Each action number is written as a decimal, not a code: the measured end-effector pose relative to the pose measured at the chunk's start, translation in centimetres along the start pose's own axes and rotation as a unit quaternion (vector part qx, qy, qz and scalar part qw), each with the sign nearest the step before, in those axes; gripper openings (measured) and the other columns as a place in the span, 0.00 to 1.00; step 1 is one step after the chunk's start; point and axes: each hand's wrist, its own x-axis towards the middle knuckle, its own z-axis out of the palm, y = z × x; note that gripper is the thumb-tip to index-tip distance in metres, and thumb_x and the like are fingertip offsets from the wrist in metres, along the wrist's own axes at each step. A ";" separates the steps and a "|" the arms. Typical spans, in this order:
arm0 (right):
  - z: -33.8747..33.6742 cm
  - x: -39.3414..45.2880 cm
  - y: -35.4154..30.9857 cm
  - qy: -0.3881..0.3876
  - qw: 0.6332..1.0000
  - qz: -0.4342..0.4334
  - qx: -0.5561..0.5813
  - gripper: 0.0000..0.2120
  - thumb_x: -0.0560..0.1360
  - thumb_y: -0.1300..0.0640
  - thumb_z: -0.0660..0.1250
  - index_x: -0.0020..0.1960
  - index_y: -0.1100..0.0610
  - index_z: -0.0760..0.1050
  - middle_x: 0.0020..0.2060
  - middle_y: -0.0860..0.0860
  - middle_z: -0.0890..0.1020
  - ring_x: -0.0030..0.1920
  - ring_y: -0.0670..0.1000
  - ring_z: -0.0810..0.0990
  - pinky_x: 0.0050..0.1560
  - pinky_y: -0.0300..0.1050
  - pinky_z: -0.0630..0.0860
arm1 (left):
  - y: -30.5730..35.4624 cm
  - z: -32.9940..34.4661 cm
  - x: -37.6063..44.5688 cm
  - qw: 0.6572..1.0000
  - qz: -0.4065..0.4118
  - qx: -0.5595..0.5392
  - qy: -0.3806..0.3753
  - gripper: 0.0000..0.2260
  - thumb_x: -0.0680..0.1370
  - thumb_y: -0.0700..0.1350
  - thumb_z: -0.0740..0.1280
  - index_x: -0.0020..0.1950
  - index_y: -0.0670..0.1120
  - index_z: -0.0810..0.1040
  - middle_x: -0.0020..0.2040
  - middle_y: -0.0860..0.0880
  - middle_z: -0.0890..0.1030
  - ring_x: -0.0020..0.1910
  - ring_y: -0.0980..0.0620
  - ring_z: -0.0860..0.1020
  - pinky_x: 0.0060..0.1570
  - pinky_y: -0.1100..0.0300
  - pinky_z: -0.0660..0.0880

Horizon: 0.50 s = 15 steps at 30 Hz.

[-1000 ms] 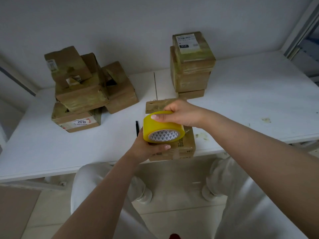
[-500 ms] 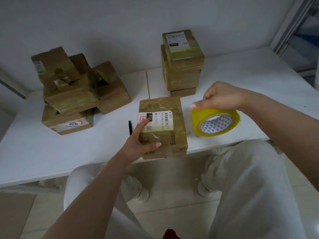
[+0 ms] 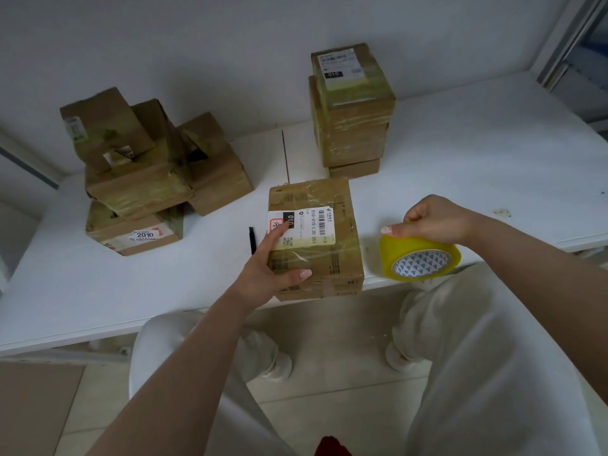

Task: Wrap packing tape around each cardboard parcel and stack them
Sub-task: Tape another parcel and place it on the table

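A cardboard parcel (image 3: pixel 332 248) with a white shipping label lies at the near edge of the white table (image 3: pixel 477 166). My left hand (image 3: pixel 266 271) grips its left side, thumb across the top. To the right of the parcel, my right hand (image 3: pixel 434 218) holds a yellow roll of packing tape (image 3: pixel 419 260) from above, at the table's edge. A neat stack of taped parcels (image 3: pixel 353 110) stands behind, against the wall. A loose heap of parcels (image 3: pixel 144 172) lies at the back left.
A small black stick-like object (image 3: pixel 252 240) lies on the table just left of the held parcel. A white wall runs behind the table. A metal frame (image 3: pixel 572 37) rises at the far right. My legs in light trousers and a tiled floor are below.
My right hand carried the tape roll from above the parcel out to its right and lowered it toward the table edge. My left hand shifted from the roll to the parcel's left side.
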 end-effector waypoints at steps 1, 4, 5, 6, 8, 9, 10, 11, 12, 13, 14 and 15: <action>0.4 0.1 0.3 -0.002 1.000 0.006 0.002 0.21 0.71 0.40 0.71 0.41 0.60 0.83 0.38 0.56 0.83 0.38 0.51 0.81 0.36 0.40 0.73 | 0.0 0.0 0.0 1.000 -0.002 -0.001 0.001 0.40 0.66 0.48 0.77 0.73 0.64 0.62 0.65 0.63 0.67 0.63 0.54 0.73 0.58 0.59 0.78; 1.5 0.3 1.0 0.000 1.000 0.016 0.008 0.20 0.70 0.39 0.71 0.42 0.57 0.82 0.39 0.53 0.82 0.39 0.51 0.81 0.37 0.41 0.73 | 0.1 0.0 -0.1 1.000 -0.002 0.012 0.000 0.41 0.64 0.49 0.77 0.73 0.64 0.62 0.67 0.59 0.67 0.65 0.52 0.72 0.59 0.58 0.77; 1.7 0.4 1.2 0.002 1.000 0.017 0.011 0.20 0.70 0.39 0.71 0.42 0.57 0.82 0.40 0.53 0.82 0.40 0.51 0.80 0.37 0.41 0.73 | 0.1 0.0 0.0 1.000 -0.003 0.023 -0.003 0.41 0.64 0.50 0.77 0.72 0.65 0.61 0.68 0.58 0.66 0.66 0.51 0.71 0.60 0.58 0.77; 1.8 0.5 1.3 0.005 1.000 0.018 0.015 0.20 0.70 0.39 0.71 0.41 0.57 0.82 0.39 0.53 0.81 0.40 0.51 0.80 0.37 0.41 0.72 | 0.2 0.0 0.0 0.999 -0.003 0.033 -0.006 0.41 0.64 0.52 0.78 0.72 0.66 0.61 0.69 0.56 0.65 0.67 0.50 0.70 0.62 0.57 0.76; 1.9 0.5 1.3 0.007 1.000 0.019 0.017 0.20 0.70 0.39 0.71 0.41 0.57 0.82 0.39 0.52 0.81 0.40 0.51 0.80 0.37 0.41 0.72 | 0.2 -0.2 0.2 0.997 -0.008 0.081 0.003 0.43 0.61 0.59 0.79 0.70 0.69 0.61 0.72 0.55 0.60 0.72 0.47 0.64 0.68 0.49 0.71; 1.9 0.6 1.4 0.009 1.000 0.018 0.017 0.20 0.70 0.39 0.71 0.41 0.57 0.82 0.39 0.53 0.81 0.39 0.51 0.80 0.37 0.41 0.72 | 0.5 -0.2 0.3 0.991 -0.015 0.130 0.017 0.45 0.58 0.65 0.78 0.71 0.69 0.60 0.75 0.56 0.56 0.75 0.45 0.59 0.71 0.45 0.67; 2.0 0.6 1.5 0.011 1.000 0.018 0.016 0.20 0.70 0.38 0.71 0.40 0.57 0.82 0.39 0.53 0.82 0.39 0.51 0.80 0.37 0.41 0.72 | 1.0 0.0 0.4 0.981 -0.026 0.188 0.033 0.48 0.55 0.71 0.75 0.72 0.69 0.58 0.77 0.56 0.50 0.77 0.43 0.53 0.73 0.41 0.61; 2.1 0.6 1.6 0.014 1.000 0.018 0.018 0.21 0.70 0.38 0.71 0.40 0.58 0.82 0.39 0.54 0.82 0.40 0.52 0.80 0.38 0.41 0.73 | 1.9 0.6 0.3 0.967 -0.038 0.247 0.051 0.50 0.55 0.74 0.71 0.74 0.67 0.55 0.78 0.56 0.44 0.78 0.42 0.48 0.74 0.37 0.56; 2.2 0.6 1.7 0.017 0.999 0.019 0.020 0.21 0.70 0.38 0.71 0.40 0.58 0.82 0.39 0.54 0.82 0.40 0.52 0.81 0.38 0.42 0.73 | 3.0 1.5 0.2 0.952 -0.048 0.296 0.067 0.51 0.57 0.76 0.67 0.76 0.64 0.52 0.79 0.54 0.39 0.79 0.42 0.43 0.73 0.33 0.49; 2.3 0.6 1.7 0.018 0.999 0.020 0.021 0.22 0.70 0.38 0.71 0.39 0.58 0.82 0.39 0.54 0.82 0.40 0.53 0.81 0.38 0.42 0.73 | 4.2 2.8 0.1 0.937 -0.053 0.337 0.079 0.53 0.58 0.77 0.63 0.78 0.61 0.49 0.79 0.53 0.35 0.78 0.43 0.38 0.72 0.31 0.44; 2.4 0.5 1.7 0.019 0.999 0.021 0.018 0.22 0.70 0.37 0.71 0.38 0.58 0.82 0.38 0.54 0.81 0.39 0.53 0.81 0.38 0.42 0.73 | 5.3 4.3 0.1 0.921 -0.054 0.376 0.086 0.54 0.58 0.78 0.58 0.79 0.58 0.44 0.78 0.51 0.33 0.77 0.43 0.34 0.69 0.30 0.41; 2.4 0.5 1.7 0.019 0.999 0.022 0.014 0.22 0.69 0.37 0.71 0.37 0.58 0.81 0.37 0.54 0.81 0.39 0.53 0.80 0.38 0.42 0.73 | 6.0 5.8 0.2 0.903 -0.053 0.419 0.084 0.56 0.58 0.80 0.54 0.79 0.57 0.39 0.78 0.50 0.30 0.76 0.42 0.32 0.68 0.28 0.39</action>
